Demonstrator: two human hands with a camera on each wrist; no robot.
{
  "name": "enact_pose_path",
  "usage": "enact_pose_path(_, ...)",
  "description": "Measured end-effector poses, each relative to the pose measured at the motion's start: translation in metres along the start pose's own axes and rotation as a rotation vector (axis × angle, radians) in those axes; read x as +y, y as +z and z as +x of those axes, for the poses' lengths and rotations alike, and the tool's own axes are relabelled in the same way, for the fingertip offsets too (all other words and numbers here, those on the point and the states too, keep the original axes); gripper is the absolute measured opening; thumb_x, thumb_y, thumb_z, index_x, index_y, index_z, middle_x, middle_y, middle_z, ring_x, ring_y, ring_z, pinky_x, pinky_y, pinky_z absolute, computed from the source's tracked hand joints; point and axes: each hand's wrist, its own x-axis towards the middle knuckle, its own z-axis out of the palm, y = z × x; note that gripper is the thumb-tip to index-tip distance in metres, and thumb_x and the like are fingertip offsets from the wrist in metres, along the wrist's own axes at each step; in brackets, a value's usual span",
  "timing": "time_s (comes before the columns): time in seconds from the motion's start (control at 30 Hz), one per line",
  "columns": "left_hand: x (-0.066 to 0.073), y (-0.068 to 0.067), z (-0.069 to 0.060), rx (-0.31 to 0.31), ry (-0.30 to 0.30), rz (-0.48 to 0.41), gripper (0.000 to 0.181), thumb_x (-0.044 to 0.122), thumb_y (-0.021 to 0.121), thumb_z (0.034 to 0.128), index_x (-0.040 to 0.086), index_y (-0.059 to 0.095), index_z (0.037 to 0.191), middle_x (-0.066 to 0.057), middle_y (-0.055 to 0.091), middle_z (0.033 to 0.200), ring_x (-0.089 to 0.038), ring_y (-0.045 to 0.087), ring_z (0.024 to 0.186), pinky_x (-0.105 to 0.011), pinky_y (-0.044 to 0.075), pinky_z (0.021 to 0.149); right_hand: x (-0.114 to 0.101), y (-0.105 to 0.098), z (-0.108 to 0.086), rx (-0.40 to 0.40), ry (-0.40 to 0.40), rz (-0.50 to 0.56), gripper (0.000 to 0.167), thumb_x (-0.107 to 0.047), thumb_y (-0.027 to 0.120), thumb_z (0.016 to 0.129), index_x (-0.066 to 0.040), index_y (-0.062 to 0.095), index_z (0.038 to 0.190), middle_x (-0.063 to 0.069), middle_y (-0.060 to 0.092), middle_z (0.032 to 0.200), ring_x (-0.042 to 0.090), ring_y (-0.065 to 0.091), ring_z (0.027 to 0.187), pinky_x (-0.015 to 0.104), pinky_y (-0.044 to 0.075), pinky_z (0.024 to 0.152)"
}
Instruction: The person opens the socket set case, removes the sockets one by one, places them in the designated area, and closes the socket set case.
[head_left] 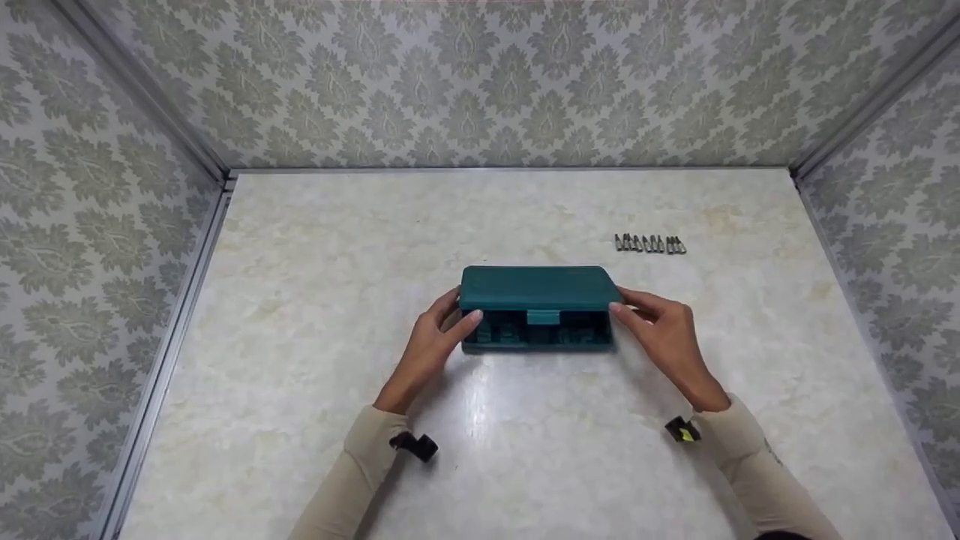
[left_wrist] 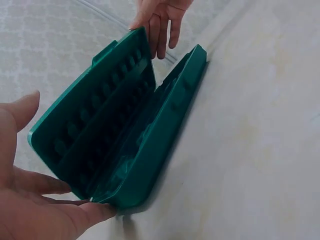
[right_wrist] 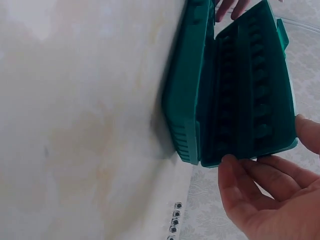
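A green hinged plastic case (head_left: pixel 537 289) stands on the table, its lid tilted partway over the base. Rows of moulded pegs line the lid's inside (left_wrist: pixel 95 102), and moulded shapes show dimly in the base. My right hand (head_left: pixel 667 330) pinches the lid's right end, the thumb on its front edge and the fingers against its side. At the left end, my left hand (head_left: pixel 435 337) touches the case with extended fingers near the hinge corner. Its thumb (left_wrist: pixel 27 107) stands slightly off the lid in the left wrist view. A latch tab (head_left: pixel 544 317) hangs from the lid's front edge.
Several small metal bits (head_left: pixel 649 244) lie in a row on the pale marbled table (head_left: pixel 337 262), behind and to the right of the case. Patterned panels (head_left: pixel 465 90) enclose the table at the back and sides. Both sleeves carry a black wrist mount (head_left: pixel 414 445).
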Motion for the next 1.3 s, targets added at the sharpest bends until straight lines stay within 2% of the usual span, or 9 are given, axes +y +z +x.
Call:
enact_pose_path(0.2, -0.001, 0.001, 0.004, 0.056, -0.017, 0.015, 0.094, 0.054, 0.076, 0.1019, 0.005, 0.037, 0.172, -0.011, 0.041, 0.175, -0.029, 0.043, 0.160, -0.050, 0.037, 0.130, 0.005, 0.003, -0.004, 0.003, -0.003, 0.017, 0.036, -0.026, 0.082, 0.103, -0.012, 0.080, 0.136, 0.006, 0.078, 0.133, 0.001, 0.073, 0.113, 0.016, 0.058, 0.095)
enact_pose_path(0.3, -0.002, 0.001, 0.004, 0.045, 0.006, 0.011, 0.091, 0.051, 0.077, 0.1028, 0.005, 0.038, 0.171, -0.012, 0.044, 0.173, -0.029, 0.044, 0.159, -0.050, 0.037, 0.130, 0.009, 0.003, -0.005, -0.001, -0.011, 0.045, 0.037, -0.023, 0.081, 0.103, -0.009, 0.078, 0.137, 0.010, 0.077, 0.136, 0.006, 0.074, 0.116, 0.017, 0.059, 0.096)
enact_pose_path(0.5, -0.006, 0.000, 0.005, 0.000, 0.075, 0.039, 0.087, 0.045, 0.078, 0.1039, 0.007, 0.039, 0.171, -0.011, 0.043, 0.174, -0.028, 0.039, 0.162, -0.050, 0.033, 0.132, 0.016, 0.004, -0.007, -0.020, -0.020, 0.106, 0.040, -0.013, 0.080, 0.103, -0.003, 0.074, 0.142, 0.018, 0.072, 0.142, 0.028, 0.075, 0.123, 0.022, 0.061, 0.097)
enact_pose_path(0.6, -0.009, 0.000, 0.008, -0.006, 0.081, 0.080, 0.089, 0.044, 0.078, 0.1036, 0.007, 0.036, 0.172, -0.011, 0.037, 0.177, -0.027, 0.034, 0.164, -0.048, 0.030, 0.133, 0.020, 0.004, -0.007, -0.028, -0.004, 0.122, 0.043, -0.011, 0.080, 0.103, -0.003, 0.072, 0.144, 0.019, 0.070, 0.146, 0.030, 0.075, 0.124, 0.023, 0.062, 0.096)
enact_pose_path(0.87, -0.020, 0.003, 0.015, -0.031, 0.080, 0.059, 0.087, 0.019, 0.079, 0.1046, 0.002, 0.028, 0.173, -0.016, 0.022, 0.182, -0.030, 0.029, 0.166, -0.041, 0.037, 0.129, 0.032, 0.006, -0.007, -0.069, 0.076, 0.124, 0.049, -0.014, 0.083, 0.101, -0.005, 0.069, 0.147, 0.017, 0.066, 0.152, 0.034, 0.071, 0.130, 0.020, 0.061, 0.095)
enact_pose_path(1.0, -0.023, 0.006, 0.019, -0.017, 0.094, 0.130, 0.085, 0.011, 0.079, 0.1036, 0.001, 0.029, 0.172, -0.016, 0.026, 0.181, -0.032, 0.032, 0.165, -0.042, 0.040, 0.127, 0.033, 0.007, -0.005, -0.079, 0.108, 0.098, 0.049, -0.013, 0.086, 0.098, -0.004, 0.071, 0.144, 0.017, 0.068, 0.148, 0.033, 0.071, 0.130, 0.015, 0.059, 0.094)
enact_pose_path(1.17, -0.028, 0.009, 0.021, -0.003, 0.156, 0.229, 0.083, 0.008, 0.078, 0.1035, 0.000, 0.031, 0.171, -0.016, 0.030, 0.179, -0.032, 0.036, 0.163, -0.042, 0.042, 0.126, 0.034, 0.008, -0.004, -0.085, 0.104, 0.062, 0.049, -0.007, 0.088, 0.094, 0.000, 0.073, 0.140, 0.021, 0.071, 0.141, 0.035, 0.073, 0.126, 0.012, 0.057, 0.093)
enact_pose_path(1.3, -0.036, 0.010, 0.020, 0.004, 0.216, 0.190, 0.083, 0.016, 0.077, 0.1056, 0.009, 0.031, 0.174, -0.011, 0.031, 0.179, -0.027, 0.038, 0.162, -0.043, 0.041, 0.128, 0.034, 0.010, -0.004, -0.073, 0.082, 0.026, 0.049, -0.005, 0.089, 0.092, 0.001, 0.074, 0.138, 0.023, 0.072, 0.138, 0.038, 0.073, 0.124, 0.010, 0.056, 0.093)
